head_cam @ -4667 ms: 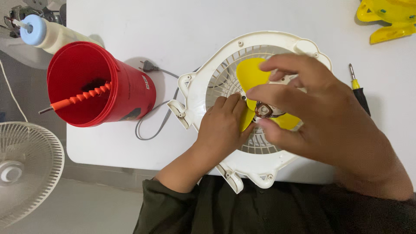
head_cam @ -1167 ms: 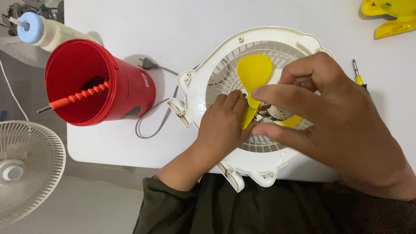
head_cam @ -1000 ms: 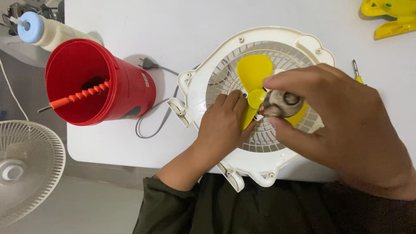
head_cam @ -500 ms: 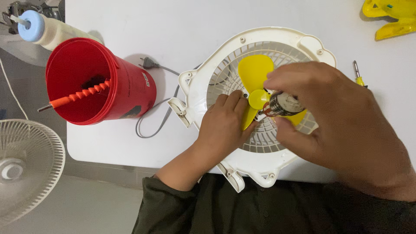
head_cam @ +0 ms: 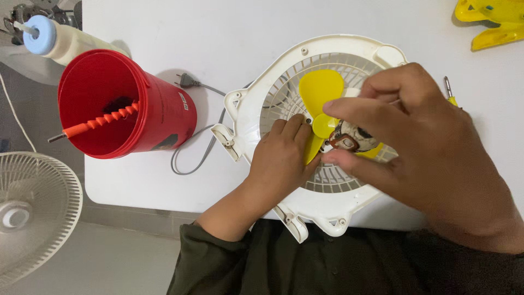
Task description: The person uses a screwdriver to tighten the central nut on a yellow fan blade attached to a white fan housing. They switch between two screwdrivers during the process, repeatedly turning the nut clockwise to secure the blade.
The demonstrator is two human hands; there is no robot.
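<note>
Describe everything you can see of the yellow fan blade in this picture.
The yellow fan blade looks like glossy plastic. It lies flat inside the white fan housing on the white table. One rounded blade shows whole; the others are mostly covered. The left hand touches its lower blade, and the right hand covers its hub side.

A white table fills the scene under even light; grey floor shows near left.

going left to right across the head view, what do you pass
white fan grille on the floor → red bucket → grey power cord → left hand → yellow fan blade → right hand
</note>
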